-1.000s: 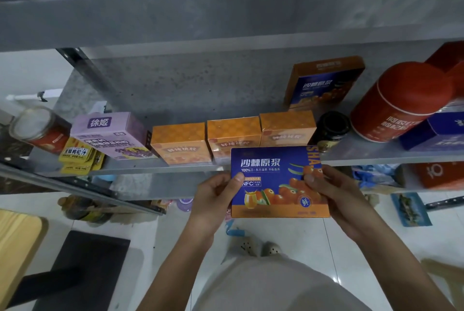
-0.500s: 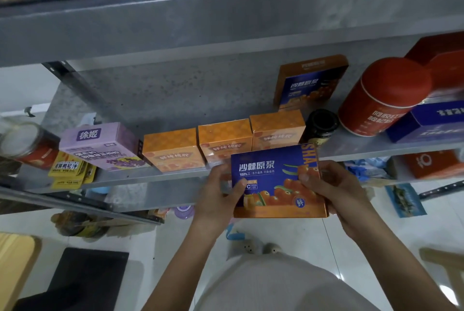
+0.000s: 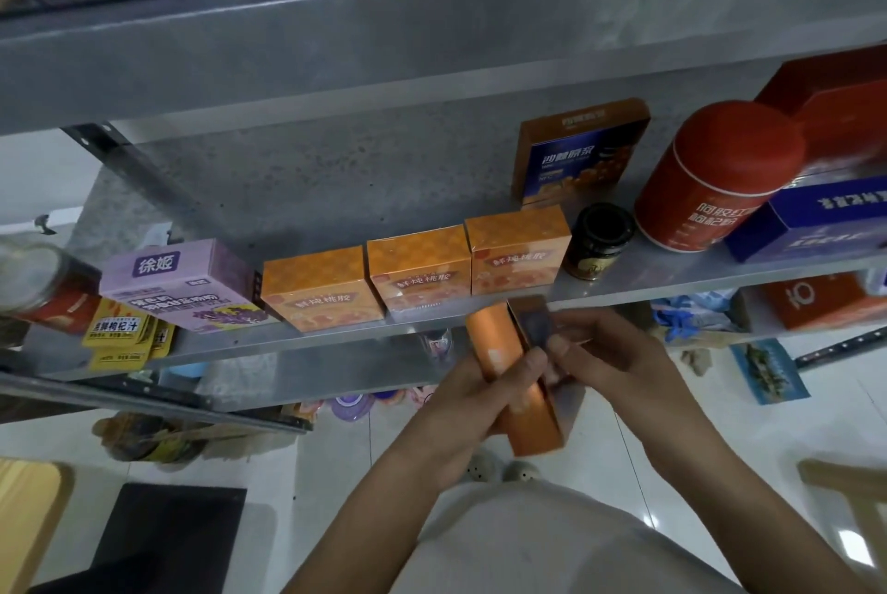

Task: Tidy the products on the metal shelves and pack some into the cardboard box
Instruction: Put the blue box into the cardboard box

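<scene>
I hold a flat blue-and-orange juice box (image 3: 499, 344) edge-on just below the front lip of the metal shelf (image 3: 672, 279); its orange side faces me. My left hand (image 3: 473, 401) grips the box from the left, and my right hand (image 3: 609, 353) pinches its upper end. On the shelf stand three orange boxes (image 3: 417, 269) in a row, and a matching blue-and-orange box (image 3: 578, 156) stands upright behind them. No cardboard box is in view.
A purple box (image 3: 182, 281), yellow sachets (image 3: 120, 329) and a jar (image 3: 38, 281) sit at the shelf's left. A dark jar (image 3: 597, 240), a red canister (image 3: 715, 176) and a blue box (image 3: 816, 214) are at the right. Another shelf lies overhead; white tiled floor lies below.
The juice box faced me flat before; both hands have turned it edge-on, so its narrow orange side shows. It has stayed just below the shelf lip.
</scene>
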Tool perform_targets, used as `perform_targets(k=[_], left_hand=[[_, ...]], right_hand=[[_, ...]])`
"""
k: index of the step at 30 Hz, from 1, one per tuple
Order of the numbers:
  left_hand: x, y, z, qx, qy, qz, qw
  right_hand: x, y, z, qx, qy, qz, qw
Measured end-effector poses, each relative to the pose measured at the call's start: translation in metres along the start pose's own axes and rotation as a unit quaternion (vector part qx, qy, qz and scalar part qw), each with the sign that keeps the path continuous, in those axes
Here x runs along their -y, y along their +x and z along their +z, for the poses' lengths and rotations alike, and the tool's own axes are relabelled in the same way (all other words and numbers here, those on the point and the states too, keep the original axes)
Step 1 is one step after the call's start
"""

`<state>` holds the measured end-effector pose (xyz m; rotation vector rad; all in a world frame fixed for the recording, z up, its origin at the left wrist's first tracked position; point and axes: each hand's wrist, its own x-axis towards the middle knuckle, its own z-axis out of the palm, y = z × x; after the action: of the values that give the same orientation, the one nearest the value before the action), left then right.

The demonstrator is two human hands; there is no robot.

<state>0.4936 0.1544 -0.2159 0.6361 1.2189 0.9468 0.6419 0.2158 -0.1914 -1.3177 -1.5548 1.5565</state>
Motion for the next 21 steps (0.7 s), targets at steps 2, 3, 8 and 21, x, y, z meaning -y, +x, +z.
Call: perform_targets(k=[2, 3, 8, 21], left_hand=[[0.004, -0.001, 0.004, 0.007, -0.042, -0.017, 0.999], [0.005, -0.001, 0.006, 0.004, -0.061, -0.028, 0.998], [0.004, -0.001, 0.002, -0.016, -0.098, -0.053, 0.994], [0.004, -0.002, -0.008, 0.026, -0.086, -0.056, 0.994]], right_hand=[[0.0, -0.003, 0.002, 0.015, 0.003, -0.011, 1.0], [0.0, -0.003, 0.002, 0.013, 0.005, -0.011, 1.0], [-0.01, 0.007, -0.015, -0.014, -0.027, 0.001, 1.0], [-0.047, 0.016, -0.049, 0.112, 0.264, 0.199, 0.937]])
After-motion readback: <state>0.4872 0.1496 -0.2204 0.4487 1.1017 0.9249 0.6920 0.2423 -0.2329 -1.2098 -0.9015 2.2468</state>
